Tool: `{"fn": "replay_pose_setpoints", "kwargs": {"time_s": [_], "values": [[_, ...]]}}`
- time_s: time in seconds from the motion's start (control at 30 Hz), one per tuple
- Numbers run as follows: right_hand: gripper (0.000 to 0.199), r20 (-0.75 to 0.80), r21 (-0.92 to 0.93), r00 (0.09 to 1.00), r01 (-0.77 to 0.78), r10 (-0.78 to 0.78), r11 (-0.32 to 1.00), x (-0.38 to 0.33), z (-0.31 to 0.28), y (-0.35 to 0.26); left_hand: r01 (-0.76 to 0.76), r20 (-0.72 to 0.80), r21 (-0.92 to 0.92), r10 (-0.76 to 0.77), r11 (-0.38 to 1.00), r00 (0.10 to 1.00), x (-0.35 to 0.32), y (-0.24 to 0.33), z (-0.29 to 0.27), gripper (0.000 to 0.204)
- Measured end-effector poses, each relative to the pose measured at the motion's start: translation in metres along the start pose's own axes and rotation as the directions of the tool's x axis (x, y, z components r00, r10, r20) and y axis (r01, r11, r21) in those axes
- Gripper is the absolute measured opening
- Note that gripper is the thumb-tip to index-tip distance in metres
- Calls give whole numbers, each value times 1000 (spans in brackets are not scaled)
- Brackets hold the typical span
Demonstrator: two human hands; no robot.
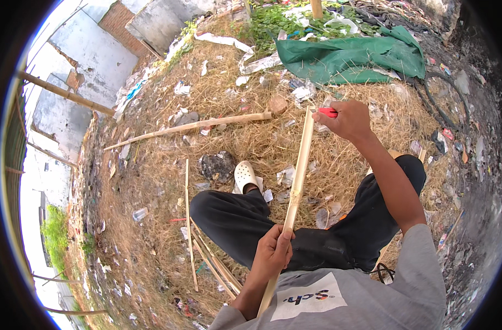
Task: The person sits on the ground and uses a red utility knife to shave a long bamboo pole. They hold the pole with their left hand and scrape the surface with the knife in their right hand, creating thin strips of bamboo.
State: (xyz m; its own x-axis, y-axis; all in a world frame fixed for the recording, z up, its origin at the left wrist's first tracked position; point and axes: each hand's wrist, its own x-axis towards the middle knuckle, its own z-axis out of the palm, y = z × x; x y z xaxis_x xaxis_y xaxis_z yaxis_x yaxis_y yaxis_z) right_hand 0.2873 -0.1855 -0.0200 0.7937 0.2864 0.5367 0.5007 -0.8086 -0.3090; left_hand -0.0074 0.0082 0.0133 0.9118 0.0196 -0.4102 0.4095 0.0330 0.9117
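A long pale split bamboo strip (301, 165) slants up and away from my lap. My left hand (272, 252) is closed round its lower part, near my waist. Out at the far end, my right hand (347, 121) grips a small red-handled tool (328, 112) against the strip's tip. The thumb presses close to the bamboo there. Whatever blade or working edge the tool has is too small and covered to make out. The strip's near end runs down past my left forearm, beside my grey shirt.
Thin bamboo strips (190, 220) and a small bundle (215, 258) lie left of my bent knee. Farther out rests a longer bamboo pole (196, 127). A dark lump (218, 166) is near my white clog (244, 176). Green tarp (350, 58) and litter cover dry grass.
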Motion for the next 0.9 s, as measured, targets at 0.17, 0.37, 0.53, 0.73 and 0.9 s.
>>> {"fn": "replay_pose_setpoints", "kwargs": {"time_s": [0.17,0.37,0.53,0.73,0.9], "values": [[69,34,80,950,-313,311,946,11,-5,21,-18,-41,27,19,999,999,-16,-5,3,26],[67,174,277,963,152,-205,949,-50,-19,-59,-67,-215,179,105,982,971,-3,6,-5,25],[65,171,356,928,256,-332,899,-63,-17,-77,-108,-279,324,204,940,938,-1,15,-2,24],[65,117,180,991,35,-57,983,-27,-4,-43,-106,-242,384,210,917,947,0,8,4,21],[67,134,282,951,232,-278,931,-55,-11,-65,-114,-249,360,213,926,945,5,8,4,22]]}}
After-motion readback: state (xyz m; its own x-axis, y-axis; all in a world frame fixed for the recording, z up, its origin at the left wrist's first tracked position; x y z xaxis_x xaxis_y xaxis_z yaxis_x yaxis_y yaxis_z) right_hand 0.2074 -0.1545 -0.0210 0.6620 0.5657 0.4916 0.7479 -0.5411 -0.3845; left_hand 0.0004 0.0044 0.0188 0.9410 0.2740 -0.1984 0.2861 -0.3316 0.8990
